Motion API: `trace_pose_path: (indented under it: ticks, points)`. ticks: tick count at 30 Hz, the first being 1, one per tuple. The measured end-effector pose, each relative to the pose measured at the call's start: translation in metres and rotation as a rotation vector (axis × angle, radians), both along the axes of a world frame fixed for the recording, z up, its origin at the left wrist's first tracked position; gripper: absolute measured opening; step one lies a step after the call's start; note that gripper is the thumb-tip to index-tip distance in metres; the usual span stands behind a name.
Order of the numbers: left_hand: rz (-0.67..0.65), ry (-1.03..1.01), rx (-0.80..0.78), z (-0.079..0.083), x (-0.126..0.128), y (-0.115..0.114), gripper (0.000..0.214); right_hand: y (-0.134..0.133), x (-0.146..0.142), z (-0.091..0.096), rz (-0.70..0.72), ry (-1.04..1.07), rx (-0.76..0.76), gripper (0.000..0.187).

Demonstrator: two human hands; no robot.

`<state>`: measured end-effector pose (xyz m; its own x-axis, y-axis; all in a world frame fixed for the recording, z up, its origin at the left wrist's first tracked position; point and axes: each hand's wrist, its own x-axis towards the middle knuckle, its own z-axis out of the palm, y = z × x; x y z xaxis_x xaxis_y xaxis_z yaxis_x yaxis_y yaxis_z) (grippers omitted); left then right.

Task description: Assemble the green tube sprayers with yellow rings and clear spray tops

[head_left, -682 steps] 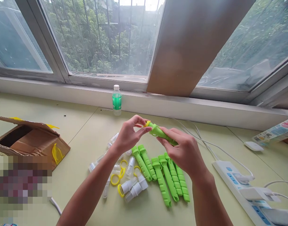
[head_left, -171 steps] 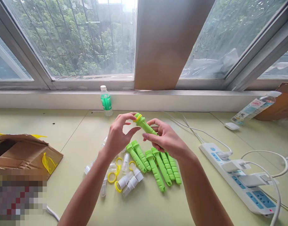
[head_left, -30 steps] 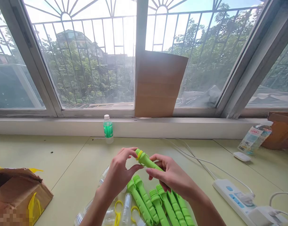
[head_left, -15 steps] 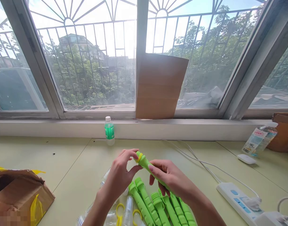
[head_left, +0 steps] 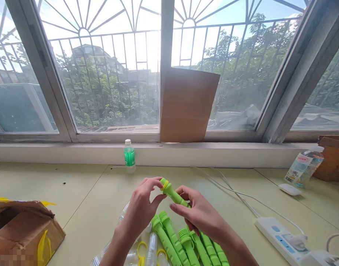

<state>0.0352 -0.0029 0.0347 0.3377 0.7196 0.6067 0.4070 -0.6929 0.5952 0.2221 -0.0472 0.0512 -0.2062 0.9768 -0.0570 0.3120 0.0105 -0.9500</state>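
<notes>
A green ribbed plastic tube (head_left: 173, 193) with a threaded end and a yellow ring (head_left: 165, 184) around its neck is held at a slant above the table. My left hand (head_left: 144, 199) pinches the threaded end by the ring between thumb and fingers. Around the lower part of the tube curls my right hand (head_left: 198, 208), hiding its far end. Below lie several more green tubes (head_left: 169, 236), side by side. Clear plastic tubes (head_left: 151, 247) and loose yellow rings (head_left: 142, 249) rest to their left, partly behind my left forearm.
An opened cardboard box (head_left: 28, 232) with yellow pieces stands at left. A green-labelled bottle (head_left: 129, 157) is by the sill. On the right are a white power strip (head_left: 280, 236) with cables, a white case (head_left: 290, 189) and a clear labelled bottle (head_left: 304, 166). Cardboard (head_left: 188, 105) leans on the window.
My right hand has shifted its hold on the green tube, its thumb now lower and farther from the ring. My left hand stays at the threaded end. The view has tilted slightly.
</notes>
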Motion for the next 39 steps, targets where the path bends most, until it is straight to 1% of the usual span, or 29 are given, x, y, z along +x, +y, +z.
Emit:
trace_pose_path:
  ticks: [4,8,11,16,22,27,30,35,39]
  points:
    - [-0.010,-0.009,0.041,0.0027,-0.0003,-0.0014,0.016,0.0006,0.0009,0.0017,0.019,-0.028,0.026,0.031]
    - [-0.012,-0.020,0.092,0.0062,0.0007,-0.0027,0.011,0.0010,0.0018,0.0032,0.008,-0.097,0.112,0.033]
    - [0.000,-0.035,0.083,0.0056,0.0018,-0.0029,0.012,0.0004,0.0013,0.0037,0.007,-0.088,0.154,0.034]
    - [0.008,-0.054,0.071,0.0027,0.0042,-0.0043,0.021,-0.0018,-0.0004,0.0040,0.009,-0.048,0.120,0.035]
    - [0.024,-0.078,0.089,0.0025,0.0056,-0.0044,0.016,-0.0039,-0.0033,0.0035,-0.019,-0.020,0.114,0.031]
    - [-0.008,-0.088,0.096,0.0042,0.0022,-0.0026,0.007,-0.0043,-0.0036,0.0059,-0.005,0.015,0.079,0.032]
    - [-0.019,-0.092,0.107,0.0052,0.0017,-0.0033,0.008,-0.0050,-0.0020,0.0084,0.015,0.031,0.069,0.034]
    - [-0.044,-0.061,0.103,0.0074,0.0023,-0.0065,0.015,-0.0054,-0.0014,0.0090,-0.001,0.041,0.043,0.040]
    - [-0.050,-0.076,0.090,0.0089,0.0008,-0.0066,0.012,-0.0057,-0.0046,0.0086,0.000,0.036,0.042,0.035]
